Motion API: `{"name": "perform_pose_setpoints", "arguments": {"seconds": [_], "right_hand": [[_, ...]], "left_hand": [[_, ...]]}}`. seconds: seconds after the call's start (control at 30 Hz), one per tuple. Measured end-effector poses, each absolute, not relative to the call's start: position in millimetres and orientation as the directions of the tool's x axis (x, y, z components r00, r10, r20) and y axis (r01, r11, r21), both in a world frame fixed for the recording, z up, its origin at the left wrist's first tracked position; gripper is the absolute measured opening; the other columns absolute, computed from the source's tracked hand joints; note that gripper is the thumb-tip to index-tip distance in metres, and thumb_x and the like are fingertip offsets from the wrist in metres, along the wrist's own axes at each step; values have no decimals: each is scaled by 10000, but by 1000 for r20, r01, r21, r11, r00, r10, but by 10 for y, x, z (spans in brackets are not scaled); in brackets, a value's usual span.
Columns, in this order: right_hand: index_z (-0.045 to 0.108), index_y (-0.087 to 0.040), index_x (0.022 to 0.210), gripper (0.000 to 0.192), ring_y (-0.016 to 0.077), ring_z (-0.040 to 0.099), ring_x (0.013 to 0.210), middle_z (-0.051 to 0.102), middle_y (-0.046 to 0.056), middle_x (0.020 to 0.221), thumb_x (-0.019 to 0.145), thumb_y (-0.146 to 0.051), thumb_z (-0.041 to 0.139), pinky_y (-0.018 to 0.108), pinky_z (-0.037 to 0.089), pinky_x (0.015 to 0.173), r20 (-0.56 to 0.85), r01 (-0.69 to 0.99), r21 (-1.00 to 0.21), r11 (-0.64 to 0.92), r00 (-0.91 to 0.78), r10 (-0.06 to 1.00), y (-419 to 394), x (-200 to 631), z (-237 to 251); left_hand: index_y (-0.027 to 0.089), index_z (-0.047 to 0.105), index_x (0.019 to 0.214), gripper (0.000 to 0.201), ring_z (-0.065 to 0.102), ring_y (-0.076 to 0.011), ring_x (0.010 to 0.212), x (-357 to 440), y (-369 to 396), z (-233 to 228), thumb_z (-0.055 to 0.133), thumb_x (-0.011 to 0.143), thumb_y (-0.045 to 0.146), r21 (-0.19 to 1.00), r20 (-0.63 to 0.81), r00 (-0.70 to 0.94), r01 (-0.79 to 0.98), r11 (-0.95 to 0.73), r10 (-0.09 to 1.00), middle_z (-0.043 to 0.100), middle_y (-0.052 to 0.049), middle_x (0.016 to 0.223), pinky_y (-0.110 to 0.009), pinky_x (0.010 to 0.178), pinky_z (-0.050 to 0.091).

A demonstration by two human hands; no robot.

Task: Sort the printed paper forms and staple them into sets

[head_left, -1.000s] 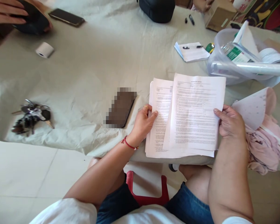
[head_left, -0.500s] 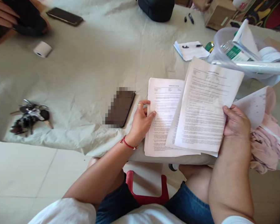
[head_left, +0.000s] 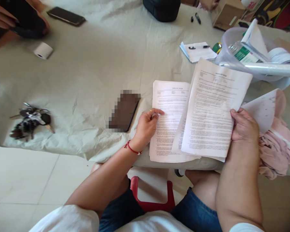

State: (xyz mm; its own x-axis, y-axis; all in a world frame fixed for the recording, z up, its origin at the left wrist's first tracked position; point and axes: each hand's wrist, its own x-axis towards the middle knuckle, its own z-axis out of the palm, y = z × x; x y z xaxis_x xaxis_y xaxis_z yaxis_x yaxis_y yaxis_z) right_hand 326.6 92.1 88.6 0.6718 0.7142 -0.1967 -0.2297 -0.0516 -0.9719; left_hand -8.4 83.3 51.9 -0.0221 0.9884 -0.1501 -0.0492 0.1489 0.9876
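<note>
A stack of printed white sheets (head_left: 168,122) lies on the cloth-covered table (head_left: 94,74) in front of me. My left hand (head_left: 146,127) rests on the stack's left edge, fingertips pinching the top sheet there. My right hand (head_left: 244,125) grips the right edge of a few printed sheets (head_left: 214,109), lifted and tilted to the right above the stack. A dark phone (head_left: 124,111) lies just left of my left hand.
A bunch of keys (head_left: 30,120) lies at the left. A paper roll (head_left: 43,50), another phone (head_left: 65,16) and another person's hand (head_left: 4,16) sit far left. A clear tub (head_left: 232,51), notepad with pen (head_left: 198,51), black pouch (head_left: 163,9), pink cloth (head_left: 277,145).
My right hand has lifted its sheets and swung them to the right, uncovering the stack's top page. My left fingers curled from flat on the stack to pinching its left edge.
</note>
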Motion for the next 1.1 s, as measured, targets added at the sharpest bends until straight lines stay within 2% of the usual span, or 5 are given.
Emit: {"name": "perform_pose_setpoints", "arguments": {"seconds": [0.07,0.27,0.53,0.8,1.1], "right_hand": [[708,-160,752,140,142,676,605,755,30,708,672,-71,782,227,594,552,-195,-229,-972,-55,654,731,912,3277,878],[769,-167,812,237,156,723,674,806,41,797,609,-156,893,242,627,609,-204,-210,-972,-104,543,814,888,3246,820],[751,-249,760,334,178,682,623,777,-3,745,627,-387,1024,326,623,565,-184,-112,-983,-148,480,858,907,3014,700],[754,-215,780,544,154,696,639,779,-21,739,457,-489,1096,290,632,602,-206,-123,-978,-170,410,889,877,2888,699],[746,-218,815,419,161,679,657,764,-16,770,625,-425,1058,325,645,652,-142,-47,-989,-137,503,853,913,3009,666]], "left_hand": [[228,767,838,214,650,-186,799,-81,833,559,592,959,210,976,-212,3,-43,212,977,716,-25,835,-330,732,488],[219,797,867,141,653,-194,834,-66,807,670,658,887,210,948,-298,0,-116,296,955,748,-28,894,-332,762,493],[216,790,870,269,679,-212,861,-54,802,628,737,950,467,939,-254,48,-225,258,966,756,-46,921,-352,803,539],[213,691,878,199,618,-178,807,-52,812,604,726,953,394,947,-236,65,-206,245,969,700,-21,885,-320,762,506],[245,546,883,262,566,-172,803,-42,830,514,698,1016,412,981,-148,-8,-131,146,989,632,-17,894,-304,723,500]]}}
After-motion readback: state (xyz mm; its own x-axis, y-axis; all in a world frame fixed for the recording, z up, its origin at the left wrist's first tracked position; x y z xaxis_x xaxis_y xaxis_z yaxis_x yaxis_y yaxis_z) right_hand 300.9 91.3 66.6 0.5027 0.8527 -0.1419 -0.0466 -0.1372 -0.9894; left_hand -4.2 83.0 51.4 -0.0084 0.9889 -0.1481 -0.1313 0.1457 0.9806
